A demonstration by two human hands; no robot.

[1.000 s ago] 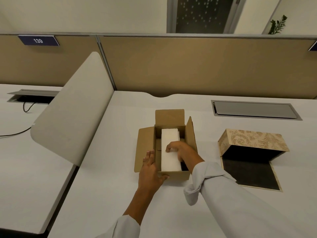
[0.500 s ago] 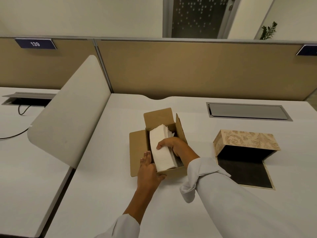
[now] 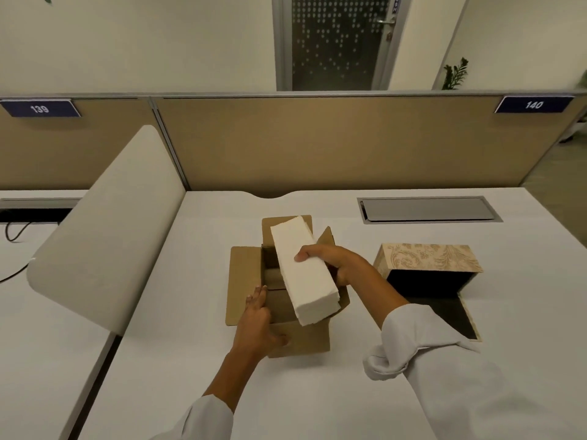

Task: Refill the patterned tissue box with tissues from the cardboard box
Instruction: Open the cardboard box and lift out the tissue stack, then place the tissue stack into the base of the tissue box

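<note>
Right hand [image 3: 336, 265] is clamped on the stack of white tissues [image 3: 303, 271], thumb across the top face, fingers wrapped under the right edge. Stack is raised above the cardboard box [image 3: 279, 312], tilted, far end higher and angled away to the left, near end hanging over the box's front right corner. Left hand [image 3: 257, 322] grips the box's near left corner, thumb on the front wall, fingers over the rim, nothing else in it. Box flaps are open (left flap lies flat on the desk [image 3: 190, 360], back and right flaps stand up); the part of the interior on view looks bare. Patterned tissue box [image 3: 427, 258] sits right of the cardboard box, apart from it, open toward the camera with a dark interior, its flap [image 3: 454, 315] lying flat on the desk. Both forearms wear white sleeves, right cuff [image 3: 394, 354] bunched at the wrist. Desk tags read 139 and 140.
</note>
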